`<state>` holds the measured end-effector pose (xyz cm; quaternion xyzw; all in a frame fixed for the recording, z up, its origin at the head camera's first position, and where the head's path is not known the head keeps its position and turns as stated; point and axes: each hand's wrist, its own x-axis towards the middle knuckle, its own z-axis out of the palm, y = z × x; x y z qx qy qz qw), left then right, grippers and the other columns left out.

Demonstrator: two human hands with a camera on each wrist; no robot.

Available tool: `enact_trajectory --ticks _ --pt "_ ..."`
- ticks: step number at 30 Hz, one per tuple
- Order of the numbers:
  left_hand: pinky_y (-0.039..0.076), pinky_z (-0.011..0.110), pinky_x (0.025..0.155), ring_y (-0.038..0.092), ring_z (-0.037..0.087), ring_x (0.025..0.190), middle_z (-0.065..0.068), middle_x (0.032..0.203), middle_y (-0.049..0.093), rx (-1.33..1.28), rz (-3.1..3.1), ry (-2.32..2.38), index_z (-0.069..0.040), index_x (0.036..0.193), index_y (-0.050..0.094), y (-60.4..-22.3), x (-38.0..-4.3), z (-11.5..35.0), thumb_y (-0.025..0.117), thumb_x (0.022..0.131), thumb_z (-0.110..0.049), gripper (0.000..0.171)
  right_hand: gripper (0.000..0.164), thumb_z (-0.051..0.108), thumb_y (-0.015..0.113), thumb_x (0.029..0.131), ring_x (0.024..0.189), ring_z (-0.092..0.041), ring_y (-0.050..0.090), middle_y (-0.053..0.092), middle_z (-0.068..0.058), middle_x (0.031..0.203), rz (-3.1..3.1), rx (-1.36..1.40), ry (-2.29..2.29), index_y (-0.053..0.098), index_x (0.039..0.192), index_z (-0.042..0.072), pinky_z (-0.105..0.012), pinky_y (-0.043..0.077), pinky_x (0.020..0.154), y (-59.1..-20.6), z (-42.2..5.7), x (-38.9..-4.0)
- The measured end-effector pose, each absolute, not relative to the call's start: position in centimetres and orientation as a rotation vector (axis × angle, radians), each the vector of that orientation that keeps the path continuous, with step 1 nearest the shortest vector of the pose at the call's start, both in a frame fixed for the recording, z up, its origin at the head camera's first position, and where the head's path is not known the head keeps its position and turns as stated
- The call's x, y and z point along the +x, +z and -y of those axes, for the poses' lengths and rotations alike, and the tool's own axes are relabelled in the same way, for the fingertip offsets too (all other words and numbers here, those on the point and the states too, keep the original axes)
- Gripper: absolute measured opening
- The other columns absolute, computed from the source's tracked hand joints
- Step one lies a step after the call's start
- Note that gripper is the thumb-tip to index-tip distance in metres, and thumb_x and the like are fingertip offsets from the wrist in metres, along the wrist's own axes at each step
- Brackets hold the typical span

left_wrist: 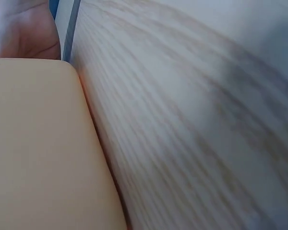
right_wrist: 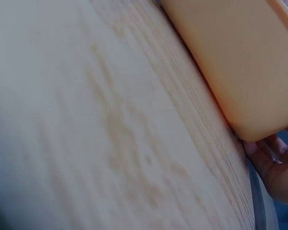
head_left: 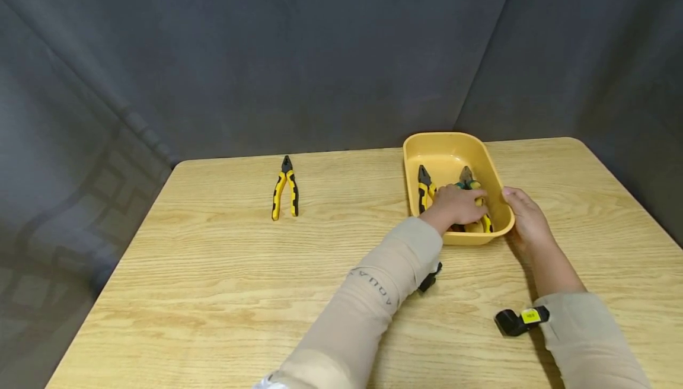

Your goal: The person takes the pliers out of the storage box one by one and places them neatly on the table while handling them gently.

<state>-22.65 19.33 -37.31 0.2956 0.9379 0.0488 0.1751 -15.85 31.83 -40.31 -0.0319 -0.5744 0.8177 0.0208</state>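
A yellow plastic bin point(head_left: 445, 140) stands at the back right of the table, with several pliers inside. My left hand point(head_left: 460, 204) reaches over its front rim, down among the pliers; most of its fingertips are hidden, and I cannot tell whether they grip anything. Black-and-yellow pliers point(head_left: 424, 184) lie to the left of that hand, and green-handled pliers point(head_left: 466, 178) just beyond it. My right hand point(head_left: 527, 216) holds the bin's right side, thumb at the rim and fingers against the outer wall. In the right wrist view, its fingers point(right_wrist: 266, 155) curl at the bin's lower corner.
Another pair of black-and-yellow pliers point(head_left: 286, 187) lies on the wooden table point(head_left: 224, 282) at the back, left of the bin, jaws pointing away. Dark grey curtains point(head_left: 267, 51) hang behind the table. Black wrist cameras are strapped at both sleeves.
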Motion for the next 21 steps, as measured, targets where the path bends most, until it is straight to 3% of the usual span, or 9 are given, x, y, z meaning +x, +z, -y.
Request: enact_trajectory --ticks 3,6,12,16,21 --pt "0.029 0.025 0.074 0.043 0.011 0.084 -0.020 0.117 0.046 0.818 -2.656 0.161 -0.053 0.126 0.027 -37.17 -22.81 -19.34 0.038 0.084 -0.052 0.043 0.014 0.024 0.048 0.088 0.076 -0.010 0.058 0.058 0.001 0.085 1.781 -0.101 2.547 0.052 0.096 0.014 -0.023 0.047 0.061 -40.29 -31.80 -15.83" --pt "0.030 0.025 0.079 0.044 0.011 0.095 -0.021 0.117 0.046 0.813 -2.648 0.165 -0.052 0.125 0.030 -36.95 -22.96 -19.27 0.042 0.081 -0.054 0.045 0.015 0.025 0.046 0.089 0.077 -0.010 0.058 0.058 0.001 0.087 1.802 -0.103 2.550 0.051 0.098 0.014 -0.023 0.047 0.061 -40.20 -31.74 -15.77" --pt "0.024 0.028 0.091 0.025 0.014 0.120 -0.014 0.126 0.039 0.760 -2.593 0.212 -0.054 0.123 0.031 -36.63 -23.07 -19.07 0.049 0.075 -0.059 0.051 0.015 0.025 0.043 0.090 0.078 -0.008 0.057 0.056 0.004 0.089 1.873 -0.107 2.488 0.050 0.099 0.016 -0.021 0.046 0.062 -39.95 -31.57 -15.65" --pt "0.031 0.029 0.083 0.030 0.015 0.113 -0.004 0.126 0.036 0.743 -2.608 0.171 -0.057 0.123 0.029 -36.51 -22.82 -19.21 0.048 0.072 -0.063 0.054 0.012 0.022 0.043 0.091 0.077 -0.007 0.057 0.056 0.005 0.088 1.849 -0.106 2.489 0.052 0.097 0.016 -0.020 0.046 0.062 -40.02 -31.63 -15.67" --pt "0.035 0.028 0.073 0.035 0.014 0.105 -0.006 0.124 0.035 0.734 -2.636 0.099 -0.058 0.123 0.026 -36.40 -22.62 -19.58 0.047 0.072 -0.065 0.055 0.011 0.022 0.044 0.090 0.078 -0.007 0.057 0.056 0.004 0.087 1.830 -0.107 2.506 0.052 0.095 0.016 -0.020 0.046 0.062 -40.05 -31.86 -15.73"
